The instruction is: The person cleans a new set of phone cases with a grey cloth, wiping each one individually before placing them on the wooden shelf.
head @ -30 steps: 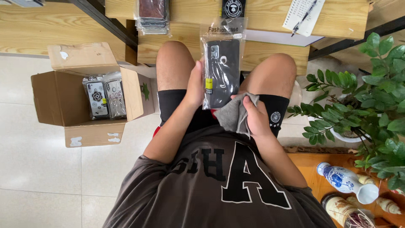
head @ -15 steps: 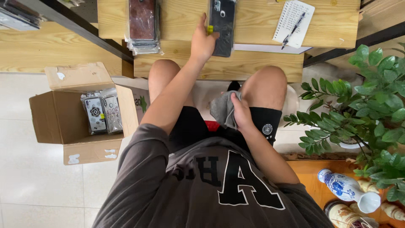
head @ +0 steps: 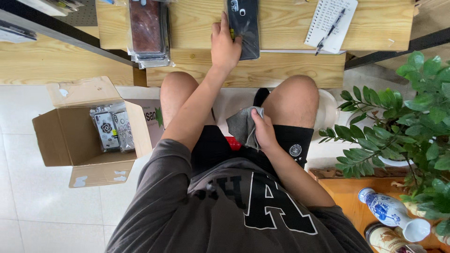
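Black phone case [head: 243, 28] is lying flat on the wooden table [head: 290, 70] with the left hand [head: 225, 47] resting open-fingered on its edge, while the right hand [head: 263, 133] is gripping a grey cloth [head: 241, 125] at the lap; pressing evenly is advisable, keeping the case square.

Phone case [head: 243, 26] top cut off by frame edge.
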